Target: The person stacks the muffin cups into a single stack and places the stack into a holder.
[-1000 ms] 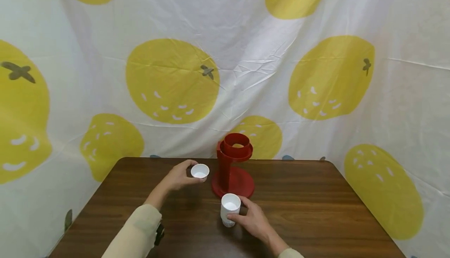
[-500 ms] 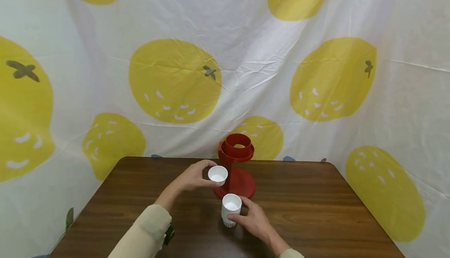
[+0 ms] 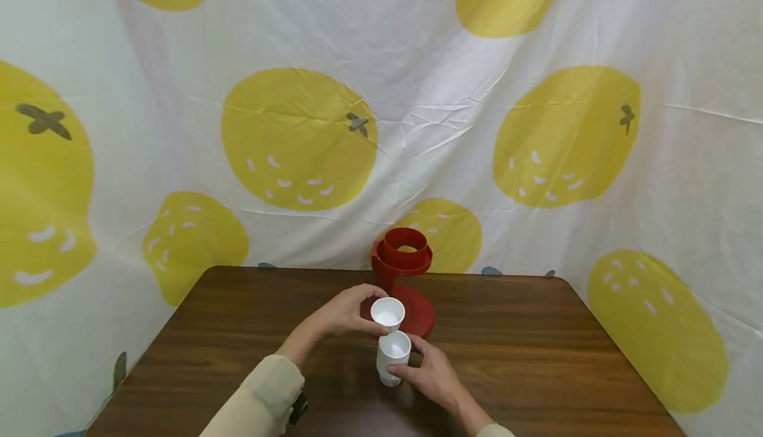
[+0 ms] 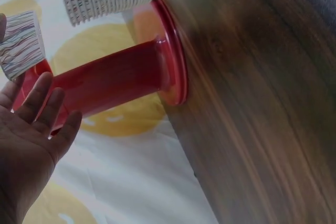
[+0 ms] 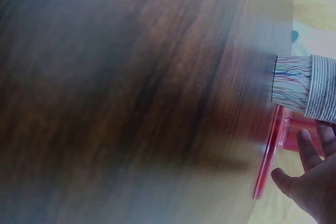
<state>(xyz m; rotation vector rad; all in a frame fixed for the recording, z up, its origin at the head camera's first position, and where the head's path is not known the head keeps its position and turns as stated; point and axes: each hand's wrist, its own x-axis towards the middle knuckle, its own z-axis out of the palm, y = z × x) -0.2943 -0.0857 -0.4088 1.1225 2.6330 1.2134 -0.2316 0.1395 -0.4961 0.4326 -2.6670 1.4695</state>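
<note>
My left hand [image 3: 346, 311] pinches a single small paper cup [image 3: 387, 313] between thumb and fingers. The left wrist view shows wavy coloured lines on that paper cup [image 4: 22, 44]. It is held upright just behind and over the rim of a stack of paper cups [image 3: 393, 357], overlapping it slightly in the head view. The stack stands upright on the table, its many rims showing in the right wrist view, and my right hand [image 3: 432, 371] grips its side. In the right wrist view, the lowest cup of the stack [image 5: 292, 80] meets the tabletop.
A red stand [image 3: 402, 261] with a round base and a ring-shaped holder on top stands right behind the cups, near the back edge of the brown wooden table [image 3: 524, 357]. Behind the table hangs a white cloth [image 3: 435, 53] printed with yellow lemons.
My left hand has carried the single paper cup rightward and toward me, from left of the red stand to right above the stack. My right hand has kept its grip on the stack.
</note>
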